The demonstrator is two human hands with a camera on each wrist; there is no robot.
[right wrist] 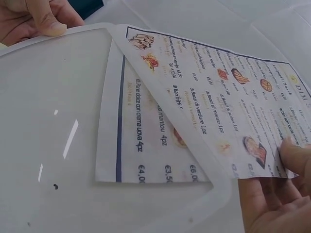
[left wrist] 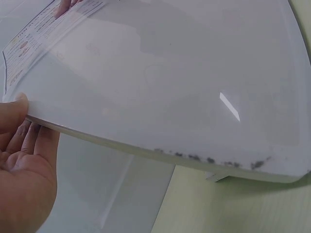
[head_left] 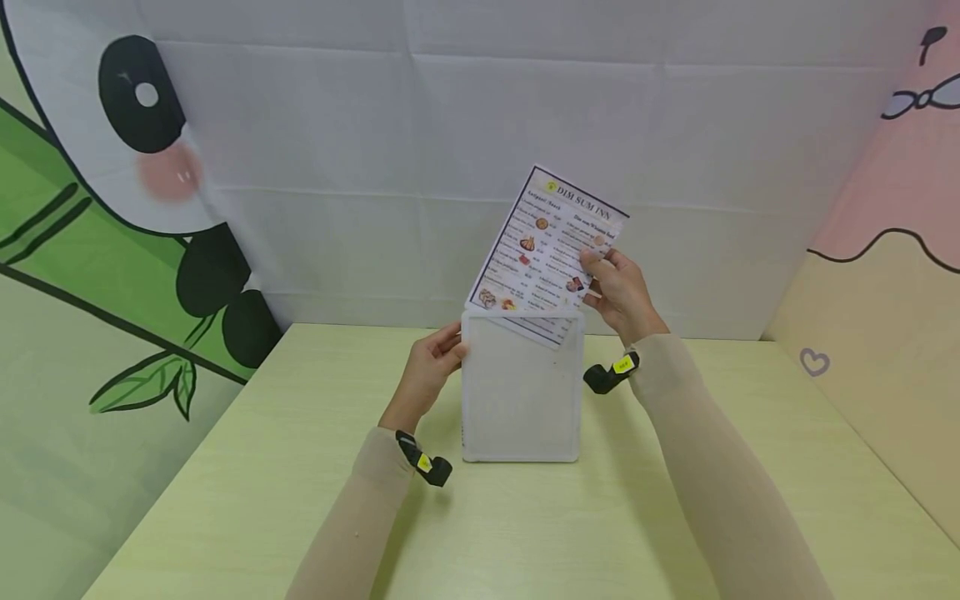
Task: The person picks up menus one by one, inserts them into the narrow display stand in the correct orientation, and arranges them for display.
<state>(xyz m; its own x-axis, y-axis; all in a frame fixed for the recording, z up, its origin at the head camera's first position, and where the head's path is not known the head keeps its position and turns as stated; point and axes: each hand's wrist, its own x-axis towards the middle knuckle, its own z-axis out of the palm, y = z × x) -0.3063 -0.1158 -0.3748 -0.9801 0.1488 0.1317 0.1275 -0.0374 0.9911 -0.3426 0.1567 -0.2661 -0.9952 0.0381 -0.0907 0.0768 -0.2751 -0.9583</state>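
Note:
A white-edged clear display stand [head_left: 521, 400] stands upright on the table. Partly inside its top opening, tilted to the right, is a printed menu sheet [head_left: 551, 237] headed "DIM SUM INN". Its lower corner shows through the clear front panel, as the right wrist view also shows. My left hand [head_left: 435, 367] holds the stand's upper left edge, thumb on the front and fingers behind. With my right hand [head_left: 618, 292] I pinch the menu's right edge, thumb on the printed face. Black marks dot the stand's edge in the left wrist view.
The pale wooden table [head_left: 300, 400] runs back to a white cloth wall [head_left: 315, 150]. A cartoon-printed panel [head_left: 90, 250] borders the left side, and a pink and cream panel [head_left: 885, 333] the right. Each wrist wears a small black camera.

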